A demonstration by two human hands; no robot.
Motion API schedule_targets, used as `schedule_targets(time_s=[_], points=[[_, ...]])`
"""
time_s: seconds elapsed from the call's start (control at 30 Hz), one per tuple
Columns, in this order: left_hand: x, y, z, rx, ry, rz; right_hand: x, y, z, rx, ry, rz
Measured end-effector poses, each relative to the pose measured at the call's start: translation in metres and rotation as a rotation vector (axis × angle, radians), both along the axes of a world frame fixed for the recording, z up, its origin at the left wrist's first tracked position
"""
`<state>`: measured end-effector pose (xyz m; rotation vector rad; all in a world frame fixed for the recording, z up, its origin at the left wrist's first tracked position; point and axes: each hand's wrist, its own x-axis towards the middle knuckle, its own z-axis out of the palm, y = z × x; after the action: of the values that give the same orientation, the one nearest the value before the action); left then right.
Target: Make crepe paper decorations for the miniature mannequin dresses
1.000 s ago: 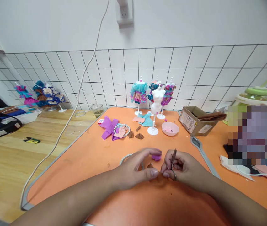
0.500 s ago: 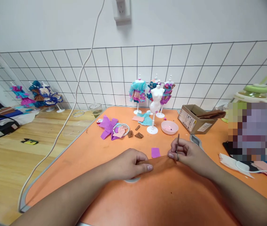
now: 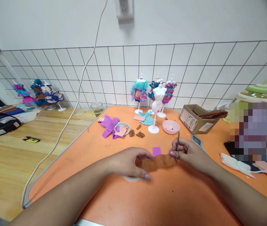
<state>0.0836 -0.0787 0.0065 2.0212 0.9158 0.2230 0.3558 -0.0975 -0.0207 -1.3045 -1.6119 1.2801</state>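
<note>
A strip of brown crepe paper (image 3: 160, 162) stretches between my two hands over the orange table. My right hand (image 3: 188, 152) pinches its right end and also holds small scissors (image 3: 178, 145), blades pointing up. At the strip's left end, my left hand (image 3: 130, 164) has its thumb and fingers apart around the paper. Just behind the strip lies a purple paper square (image 3: 157, 151). A bare white mannequin (image 3: 158, 100) stands farther back, beside a pink bowl (image 3: 171, 127).
Dressed mannequins (image 3: 139, 91) stand near the tiled wall. Purple paper (image 3: 109, 125), a white ring and brown folded pieces (image 3: 140, 134) lie at centre left. A cardboard box (image 3: 195, 121) sits back right. A white cable (image 3: 78, 97) hangs along the left side.
My left thumb and fingers have spread apart, and the brown strip now looks looser and wavy. My right hand still holds the strip and scissors. The view has shifted slightly.
</note>
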Motion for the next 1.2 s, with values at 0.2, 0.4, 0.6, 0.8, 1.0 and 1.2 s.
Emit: schedule_targets(time_s=[0.2, 0.4, 0.6, 0.8, 1.0, 1.2], points=[[0.016, -0.009, -0.006, -0.039, -0.050, 0.098, -0.002, -0.005, 0.002, 0.051, 0.026, -0.029], [0.006, 0.002, -0.002, -0.251, -0.171, 0.102, 0.017, 0.007, 0.003, 0.106, 0.047, -0.154], [-0.007, 0.016, 0.004, -0.128, -0.204, 0.154, 0.030, 0.015, 0.002, 0.095, 0.094, -0.256], [-0.013, 0.015, 0.004, -0.262, -0.116, 0.051, 0.025, 0.011, 0.003, 0.096, 0.059, -0.195], [-0.024, 0.016, 0.010, -0.401, 0.000, -0.142, 0.021, 0.006, 0.006, 0.021, 0.076, -0.092], [-0.022, 0.004, 0.027, 0.006, 0.056, -0.083, -0.010, -0.015, 0.012, -0.062, 0.115, 0.102]])
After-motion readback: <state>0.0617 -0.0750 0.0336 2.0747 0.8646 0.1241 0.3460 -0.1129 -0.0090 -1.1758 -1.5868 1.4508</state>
